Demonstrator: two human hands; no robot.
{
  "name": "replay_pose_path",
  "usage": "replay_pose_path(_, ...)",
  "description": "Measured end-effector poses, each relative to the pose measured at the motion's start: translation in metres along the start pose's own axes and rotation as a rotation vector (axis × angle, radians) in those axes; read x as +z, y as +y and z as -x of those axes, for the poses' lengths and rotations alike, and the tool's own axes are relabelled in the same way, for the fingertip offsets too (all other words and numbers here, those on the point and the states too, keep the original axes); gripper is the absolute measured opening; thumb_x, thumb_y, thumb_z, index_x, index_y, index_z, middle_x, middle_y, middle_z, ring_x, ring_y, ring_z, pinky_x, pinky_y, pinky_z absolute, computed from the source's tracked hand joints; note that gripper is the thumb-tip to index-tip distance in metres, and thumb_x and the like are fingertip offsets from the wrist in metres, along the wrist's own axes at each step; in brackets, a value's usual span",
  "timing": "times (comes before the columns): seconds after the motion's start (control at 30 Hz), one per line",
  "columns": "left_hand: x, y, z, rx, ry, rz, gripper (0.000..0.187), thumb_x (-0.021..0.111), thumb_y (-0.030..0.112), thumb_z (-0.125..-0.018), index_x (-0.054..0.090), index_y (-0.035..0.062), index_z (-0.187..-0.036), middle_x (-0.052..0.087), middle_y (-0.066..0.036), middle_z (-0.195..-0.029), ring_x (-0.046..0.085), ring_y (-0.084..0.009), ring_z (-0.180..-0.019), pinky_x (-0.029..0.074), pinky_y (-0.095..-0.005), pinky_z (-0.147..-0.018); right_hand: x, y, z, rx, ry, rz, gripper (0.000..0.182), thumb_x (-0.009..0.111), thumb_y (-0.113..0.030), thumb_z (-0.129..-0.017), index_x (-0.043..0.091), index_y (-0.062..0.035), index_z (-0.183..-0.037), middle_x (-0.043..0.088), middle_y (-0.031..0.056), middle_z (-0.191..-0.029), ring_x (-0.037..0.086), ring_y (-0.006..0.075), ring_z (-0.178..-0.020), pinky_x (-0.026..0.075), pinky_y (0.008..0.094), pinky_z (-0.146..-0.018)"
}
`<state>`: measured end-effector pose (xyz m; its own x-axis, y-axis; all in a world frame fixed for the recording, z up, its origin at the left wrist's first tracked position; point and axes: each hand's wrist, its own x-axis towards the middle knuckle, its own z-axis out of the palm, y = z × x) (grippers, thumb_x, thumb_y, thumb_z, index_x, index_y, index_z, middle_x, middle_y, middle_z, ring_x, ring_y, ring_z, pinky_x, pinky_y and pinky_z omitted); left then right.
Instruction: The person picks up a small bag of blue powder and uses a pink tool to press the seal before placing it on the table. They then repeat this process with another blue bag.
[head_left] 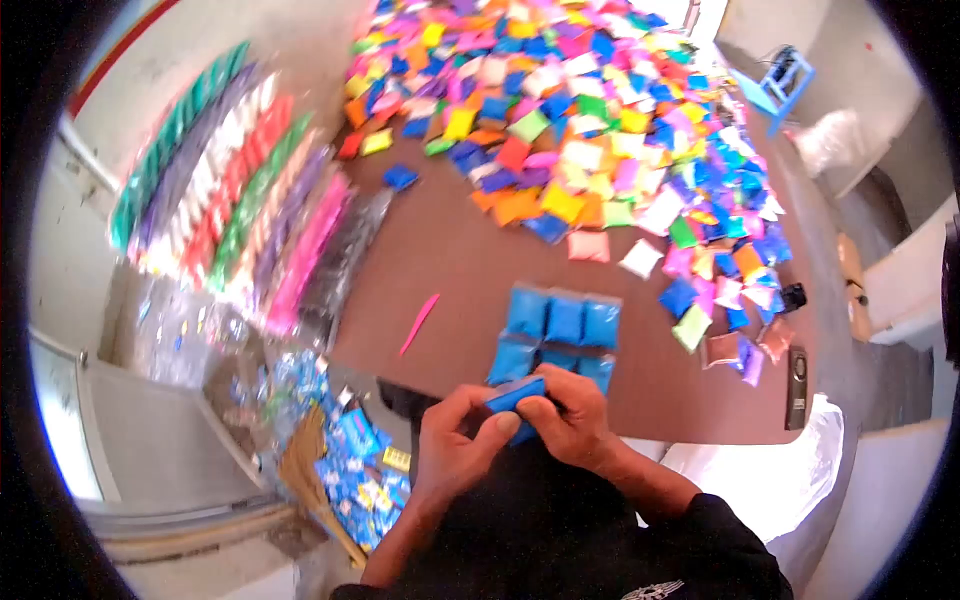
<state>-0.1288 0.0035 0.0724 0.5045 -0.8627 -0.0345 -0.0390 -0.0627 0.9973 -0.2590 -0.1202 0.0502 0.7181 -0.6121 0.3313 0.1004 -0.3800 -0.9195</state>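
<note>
Near the table's front edge, my left hand [465, 435] and my right hand [568, 415] are both closed on a small blue packet [518, 396], thumbs on its near side. Part of the packet is hidden behind my fingers. Just beyond my hands lies a joined sheet of blue packets [563, 320] in clear film, laid out in rows; its near edge is partly covered by my hands. To the left of that sheet, a thin pink strip [419, 324] rests on the brown table [440, 250].
A large heap of small coloured packets [560, 130] covers the table's far side. Bundles of coloured packet strips [230, 180] hang over the left edge. A dark device [797, 388] lies at the right edge. Below left are a broom [310, 470] and blue wrappers [360, 490] on the floor.
</note>
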Motion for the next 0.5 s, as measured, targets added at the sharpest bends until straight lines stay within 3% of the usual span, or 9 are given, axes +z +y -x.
replay_pose_path(0.07,0.014,0.008,-0.012,-0.041,0.006,0.066,0.015,0.07,0.013,-0.095,0.068,-0.0008,-0.1,0.07,-0.005,-0.088,0.062,-0.0084,-0.082,0.051,-0.0267,-0.073,-0.016,0.005,-0.005,-0.026,0.028,0.016,0.023,0.066,-0.022,-0.098,0.064,-0.0001,-0.091,0.054,0.0133,-0.075,0.053,0.0255,-0.064,0.043,0.0375,-0.059)
replay_pose_path(0.2,0.026,0.0,-0.033,0.066,-0.005,-0.023,0.014,0.07,0.014,-0.095,0.068,-0.0003,-0.097,0.069,-0.006,-0.085,0.063,-0.0096,-0.079,0.05,-0.0278,-0.069,-0.03,0.012,-0.016,-0.078,0.091,-0.071,0.023,0.062,-0.022,-0.1,0.064,0.0,-0.093,0.055,0.0135,-0.075,0.054,0.0246,-0.065,0.044,0.0374,-0.061)
replay_pose_path(0.27,0.028,0.009,-0.042,0.186,-0.107,-0.192,0.015,0.067,0.015,-0.099,0.065,0.0007,-0.102,0.063,0.001,-0.088,0.053,-0.0054,-0.078,0.044,-0.0234,-0.068,-0.041,0.017,-0.019,-0.091,0.126,-0.122,0.023,0.062,-0.022,-0.101,0.064,-0.0001,-0.094,0.055,0.0137,-0.075,0.054,0.0242,-0.065,0.045,0.0373,-0.061)
replay_pose_path(0.37,0.037,0.009,-0.056,0.222,-0.101,-0.338,0.016,0.068,0.015,-0.098,0.066,-0.0001,-0.101,0.064,0.001,-0.088,0.055,-0.0058,-0.078,0.046,-0.0232,-0.067,-0.059,0.021,-0.024,0.028,0.049,0.01,0.02,0.062,-0.019,-0.1,0.064,0.0002,-0.094,0.055,0.014,-0.075,0.055,0.024,-0.066,0.045,0.0368,-0.062)
replay_pose_path(0.5,0.061,0.015,-0.074,0.134,-0.047,-0.107,0.015,0.07,0.014,-0.097,0.066,-0.0001,-0.1,0.065,0.001,-0.087,0.057,-0.0059,-0.079,0.048,-0.0229,-0.069,-0.072,0.033,-0.035,-0.017,0.148,0.032,0.018,0.063,-0.014,-0.098,0.062,0.001,-0.088,0.054,0.0142,-0.073,0.053,0.0239,-0.063,0.044,0.0364,-0.058)
